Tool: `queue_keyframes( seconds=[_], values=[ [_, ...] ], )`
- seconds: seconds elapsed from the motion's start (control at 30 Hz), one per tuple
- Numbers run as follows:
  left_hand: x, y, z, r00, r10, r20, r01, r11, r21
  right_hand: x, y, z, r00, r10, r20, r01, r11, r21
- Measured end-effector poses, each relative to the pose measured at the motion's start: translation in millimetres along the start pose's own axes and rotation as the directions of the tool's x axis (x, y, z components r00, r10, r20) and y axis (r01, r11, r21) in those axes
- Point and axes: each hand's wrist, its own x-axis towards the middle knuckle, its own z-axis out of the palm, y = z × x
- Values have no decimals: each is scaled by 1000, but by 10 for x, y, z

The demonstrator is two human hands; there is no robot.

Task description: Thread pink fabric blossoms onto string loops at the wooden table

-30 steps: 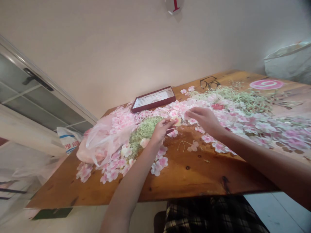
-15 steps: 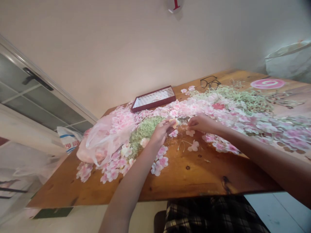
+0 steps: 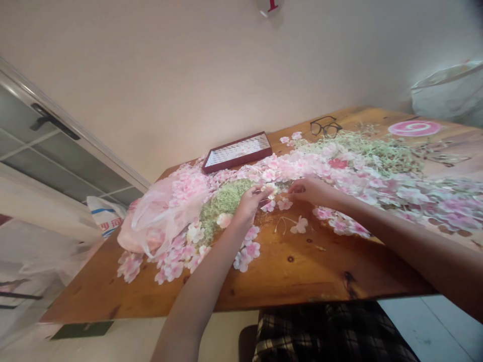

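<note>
My left hand (image 3: 249, 203) is closed in a pinch at a pale artificial blossom (image 3: 270, 189) by its fingertips. Facing it, my right hand (image 3: 310, 191) has its thumb and fingers pressed together; what they grip is too small to make out. A pale pink cloth-like flower (image 3: 285, 204) shows in the gap between my hands, and whether it hangs from a stem I cannot tell. Closer to me, a loose blossom (image 3: 299, 225) with thin pale stems lies on the wooden table (image 3: 264, 286). Green filler sprigs (image 3: 222, 203) are bunched beside my left hand.
Pink blossoms (image 3: 407, 193) spread across the table to the right. A clear plastic bag (image 3: 151, 221) of petals lies on the left. Behind stand a shallow dark-red box (image 3: 237, 153) and eyeglasses (image 3: 325, 127). A pink disc (image 3: 415, 128) lies at the far right.
The pale flower under my right fingertips has shifted left into the gap between my hands. The blossom at my left fingertips has turned slightly. Both arms are nearly where they were.
</note>
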Motion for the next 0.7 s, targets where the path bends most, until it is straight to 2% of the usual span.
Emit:
queue_keyframes(
  seconds=[0.13,0.3,0.43,0.53,0.7],
  values=[
    [-12,-6,17,999,44,15,-44,999,30,-28,-97,5,997,-15,-69,18,999,39],
    [-22,-15,53,996,85,38,-89,986,141,-50,-229,36,996,-62,-56,73,971,229],
    [-40,-11,84,981,170,91,-188,945,267,-81,-283,94,999,-12,-44,29,921,388],
    [-49,4,87,965,247,86,-261,895,362,-95,-285,103,998,29,-59,3,877,481],
    [-33,67,12,931,364,-28,-318,847,427,-60,-221,56,989,67,-134,-9,919,394]
  ],
)
